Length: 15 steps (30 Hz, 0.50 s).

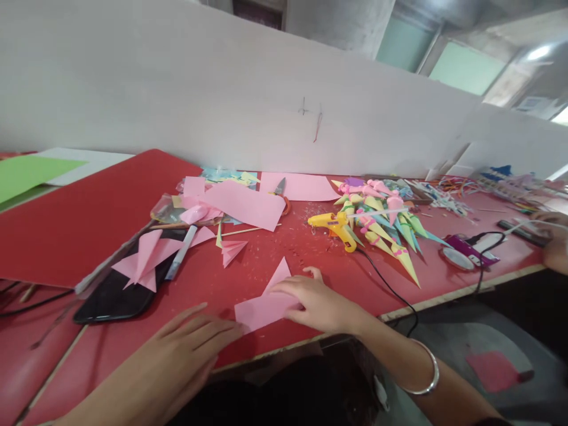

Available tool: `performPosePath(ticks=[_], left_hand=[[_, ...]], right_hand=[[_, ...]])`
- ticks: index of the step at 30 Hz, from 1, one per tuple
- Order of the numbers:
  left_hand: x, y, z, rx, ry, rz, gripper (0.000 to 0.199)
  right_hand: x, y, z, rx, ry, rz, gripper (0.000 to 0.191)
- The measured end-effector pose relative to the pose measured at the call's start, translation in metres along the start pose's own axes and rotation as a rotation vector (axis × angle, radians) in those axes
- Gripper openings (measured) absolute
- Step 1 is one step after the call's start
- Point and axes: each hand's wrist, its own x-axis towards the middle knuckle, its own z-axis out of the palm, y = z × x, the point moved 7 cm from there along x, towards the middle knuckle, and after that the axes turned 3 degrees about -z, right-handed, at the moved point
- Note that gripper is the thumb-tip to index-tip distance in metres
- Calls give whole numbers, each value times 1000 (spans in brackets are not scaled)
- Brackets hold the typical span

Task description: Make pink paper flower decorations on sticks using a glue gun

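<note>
A folded piece of pink paper [261, 312] lies near the table's front edge, with a pointed flap standing up at its back. My right hand [319, 302] grips its right side, index finger on top and thumb along the lower edge. Stretched out flat, the fingers of my left hand [199, 337] touch the paper's left corner. A small pleated pink paper piece [233, 253] rests just behind. To the left, a folded pink paper shape [144, 260] lies on a black phone [119, 299], with a marker pen [181, 253] beside it.
A yellow glue gun [332, 228] with its cord stands right of centre, before a pile of paper cones [381, 216]. Scissors [283, 192] lie among pink sheets [244, 201]. A red board [110, 207] covers the left. Another person's hand [554, 239] is at far right.
</note>
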Motion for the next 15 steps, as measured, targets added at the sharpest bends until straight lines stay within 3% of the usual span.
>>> performPosePath(ticks=[5,8,10,15], left_hand=[[15,-2,-29,-19,243,-133,36],[45,11,-25,-88,153,-122,33],[64,18,-24,-107,161,-150,33],[94,25,-4,-14,-106,-251,31]], right_hand=[[9,-5,-14,-72,35,-19,26],[14,-2,-22,-93,89,-1,32],[16,5,-28,-74,142,15,36],[16,33,-36,78,232,61,42]])
